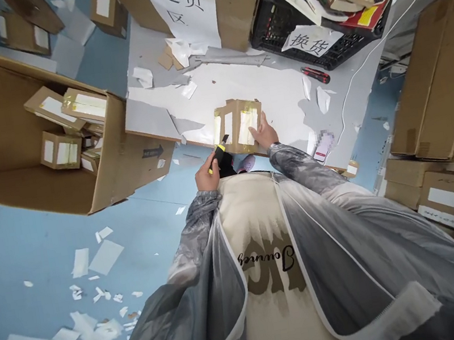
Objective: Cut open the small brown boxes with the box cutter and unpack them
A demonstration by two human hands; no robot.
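My left hand is closed around a yellow and black box cutter, its dark blade pointing up toward a small cardboard box. The box stands at the front edge of the white table, with white labels and yellowish tape on its sides. My right hand grips the box at its right side, thumb on the taped label and fingers behind. The blade tip is close to the box's lower left; I cannot tell whether it touches.
A big open carton with several small boxes stands left. At the back are a carton with a paper sign and a black crate of books. A red-black cutter and a phone lie right. Paper scraps litter the floor.
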